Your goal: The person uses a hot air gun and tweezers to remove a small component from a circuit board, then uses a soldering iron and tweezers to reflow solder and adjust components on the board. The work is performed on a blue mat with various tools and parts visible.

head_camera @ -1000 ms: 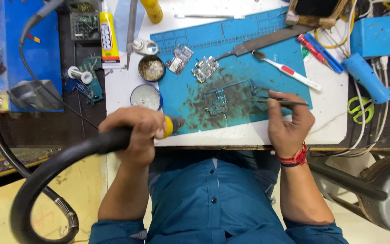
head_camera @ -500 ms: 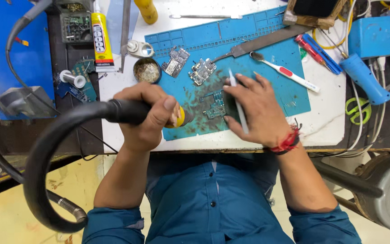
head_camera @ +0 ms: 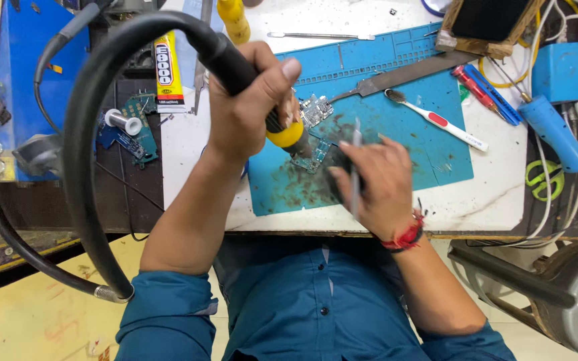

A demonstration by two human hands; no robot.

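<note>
My left hand [head_camera: 252,107] grips the black handle of a hot-air tool with a yellow collar [head_camera: 287,136], its thick black hose [head_camera: 85,154] looping off to the left. The nozzle points down at a small circuit board [head_camera: 316,155] on the blue work mat [head_camera: 409,134]. My right hand [head_camera: 372,180] rests on the mat beside the board and holds thin metal tweezers [head_camera: 355,160] upright between its fingers. A red thread band circles my right wrist. More small metal parts [head_camera: 317,107] lie just behind the tool.
On the mat lie a white toothbrush with a red grip [head_camera: 436,122] and a flat metal blade [head_camera: 409,72]. A glue tube [head_camera: 168,70] and a green circuit board [head_camera: 135,130] sit left. Red and blue screwdrivers [head_camera: 486,93], a blue tool [head_camera: 556,134] and green scissors [head_camera: 544,179] lie right.
My left hand has swung the hot-air tool up over the mat so its nozzle points at the board. My right hand slid left and down, keeping the tweezers.
</note>
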